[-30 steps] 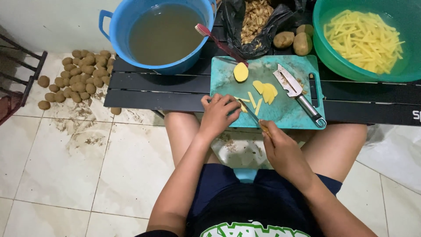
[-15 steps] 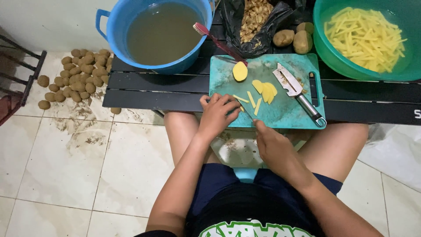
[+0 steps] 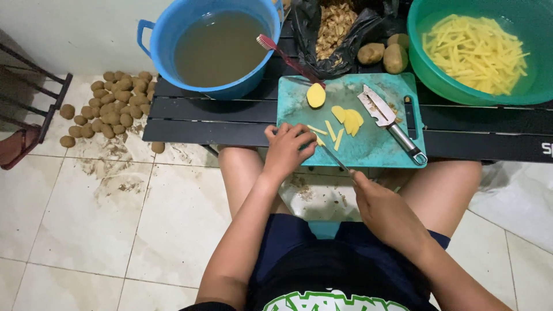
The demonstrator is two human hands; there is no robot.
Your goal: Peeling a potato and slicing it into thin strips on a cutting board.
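Right hand [image 3: 383, 210] closed on thin knife [image 3: 334, 158]. Left hand [image 3: 288, 151] fingers curled, pinning potato piece [image 3: 318, 140] on teal cutting board [image 3: 351, 135] beside cut strips [image 3: 331, 129]. Far: blue tub [image 3: 151, 34] holds murky water; black bag [image 3: 305, 29] peelings; green basin [image 3: 420, 57] potato sticks.

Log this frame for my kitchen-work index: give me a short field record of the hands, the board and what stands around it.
left hand: holds down a potato piece at the board's near edge
right hand: grip on a thin knife that cuts there
board: teal; half potato, slices, strips, spare knife
blue tub: murky water
green bowl: potato strips
black bag: peels
floor: pile of potatoes
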